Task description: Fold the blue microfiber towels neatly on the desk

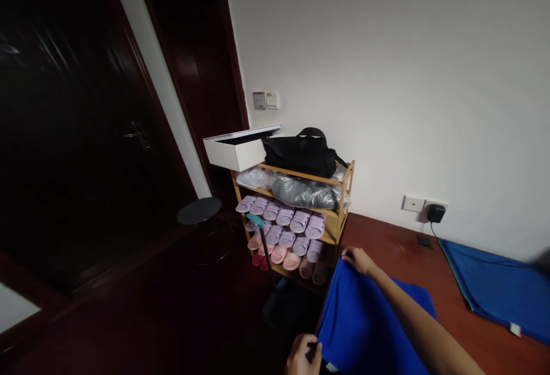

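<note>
A bright blue cloth [365, 323] is stretched between my two hands, and part of it lies over the reddish-brown tabletop [459, 335]. My right hand [358, 260] pinches its far left corner, fingers closed. Lower down, at the bottom of the view, my left hand [304, 355] grips the near left corner between thumb and fingers. A small white tag peeks out at the cloth's near edge. My right forearm crosses over the cloth and hides some of it.
Another blue cloth [502, 289] with a green edge lies at right by a plugged-in black adapter [436, 213]. Beyond the table, a wooden rack [342, 197] holds slippers [301, 221], a black bag [301, 154] and a white box [238, 154]. A round stool [200, 210] stands left.
</note>
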`<state>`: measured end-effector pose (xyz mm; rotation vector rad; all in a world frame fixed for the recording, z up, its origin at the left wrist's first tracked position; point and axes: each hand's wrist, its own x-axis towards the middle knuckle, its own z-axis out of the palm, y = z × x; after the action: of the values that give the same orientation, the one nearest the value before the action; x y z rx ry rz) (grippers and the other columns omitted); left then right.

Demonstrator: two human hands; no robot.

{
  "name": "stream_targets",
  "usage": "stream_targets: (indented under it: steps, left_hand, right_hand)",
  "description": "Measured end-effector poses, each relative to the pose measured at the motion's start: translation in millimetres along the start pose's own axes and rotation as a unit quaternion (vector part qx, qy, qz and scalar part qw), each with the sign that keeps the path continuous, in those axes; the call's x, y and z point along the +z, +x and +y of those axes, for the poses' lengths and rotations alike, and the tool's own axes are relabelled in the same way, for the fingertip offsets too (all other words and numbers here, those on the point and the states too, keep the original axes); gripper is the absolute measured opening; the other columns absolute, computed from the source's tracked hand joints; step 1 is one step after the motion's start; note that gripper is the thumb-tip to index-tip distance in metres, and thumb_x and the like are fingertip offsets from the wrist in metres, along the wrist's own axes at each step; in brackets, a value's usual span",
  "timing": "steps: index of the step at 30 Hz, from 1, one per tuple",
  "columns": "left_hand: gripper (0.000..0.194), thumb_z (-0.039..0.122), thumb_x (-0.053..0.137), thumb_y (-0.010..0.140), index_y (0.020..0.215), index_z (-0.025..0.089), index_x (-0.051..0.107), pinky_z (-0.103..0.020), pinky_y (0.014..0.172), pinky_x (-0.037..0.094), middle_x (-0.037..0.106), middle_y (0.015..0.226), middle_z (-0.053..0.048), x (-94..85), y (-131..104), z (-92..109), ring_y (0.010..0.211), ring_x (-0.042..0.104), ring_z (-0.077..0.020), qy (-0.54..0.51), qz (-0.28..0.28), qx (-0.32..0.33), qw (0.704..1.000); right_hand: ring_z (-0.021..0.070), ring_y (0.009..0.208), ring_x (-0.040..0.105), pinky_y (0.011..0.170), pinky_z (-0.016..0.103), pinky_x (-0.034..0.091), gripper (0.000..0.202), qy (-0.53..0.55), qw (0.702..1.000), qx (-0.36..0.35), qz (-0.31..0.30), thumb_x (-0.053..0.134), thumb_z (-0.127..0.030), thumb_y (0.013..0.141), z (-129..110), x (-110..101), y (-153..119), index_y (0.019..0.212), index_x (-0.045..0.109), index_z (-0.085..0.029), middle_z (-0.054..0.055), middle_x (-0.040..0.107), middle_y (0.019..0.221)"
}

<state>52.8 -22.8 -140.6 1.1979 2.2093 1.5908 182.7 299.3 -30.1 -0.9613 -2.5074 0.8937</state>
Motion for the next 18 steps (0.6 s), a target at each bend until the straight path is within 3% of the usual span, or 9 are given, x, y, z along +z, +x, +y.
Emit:
stream_targets:
  steps: [4,7,11,14,18]
  left_hand:
    - [0.054,0.071,0.063,0.08,0.101,0.025,0.082,-0.036,0.073,0.068,0.082,0.106,-0.013,-5.9,14,5,0.088,0.08,-0.0285,-0.037,-0.05,-0.019,0.998]
    - [0.057,0.075,0.063,0.077,0.091,0.023,0.083,-0.04,0.075,0.069,0.08,0.109,-0.016,-8.8,19,16,0.091,0.08,-0.031,-0.033,-0.045,-0.017,0.998]
    - [0.059,0.078,0.059,0.08,0.078,0.024,0.081,-0.04,0.076,0.069,0.079,0.107,-0.015,-18.3,21,40,0.084,0.08,-0.0288,-0.022,-0.059,0.029,0.998]
    - [0.055,0.073,0.054,0.09,0.088,0.025,0.082,-0.035,0.075,0.068,0.08,0.096,-0.011,-34.5,32,73,0.083,0.08,-0.0261,-0.01,-0.075,0.098,0.992]
    - [0.042,0.058,0.052,0.1,0.103,0.028,0.082,-0.031,0.08,0.066,0.081,0.098,-0.008,-62.7,66,145,0.089,0.079,-0.0236,0.015,-0.061,0.226,0.972]
  right_hand:
    - [0.0225,0.094,0.07,0.087,0.033,0.055,0.04,0.046,0.998,-0.044,0.02,0.056,-0.06,0.093,-14,-45,-37,0.099,0.07,-0.022,0.008,0.077,0.1]
    - [0.022,0.092,0.07,0.086,0.033,0.055,0.048,0.067,0.995,-0.067,0.032,0.059,-0.069,0.09,-28,-80,-73,0.097,0.071,-0.023,0.006,0.077,0.098]
    - [0.0223,0.092,0.071,0.084,0.033,0.055,0.046,0.087,0.991,-0.088,0.044,0.065,-0.067,0.088,-47,-120,-122,0.096,0.074,-0.023,0.006,0.078,0.098]
    - [0.0234,0.096,0.072,0.086,0.034,0.056,0.044,0.079,0.989,-0.1,0.073,0.066,-0.065,0.089,-59,-148,-155,0.099,0.077,-0.023,0.007,0.078,0.104]
    - [0.0239,0.097,0.073,0.089,0.036,0.057,0.045,0.085,0.977,-0.087,0.176,0.065,-0.066,0.09,-68,-188,-198,0.1,0.078,-0.024,0.008,0.079,0.104]
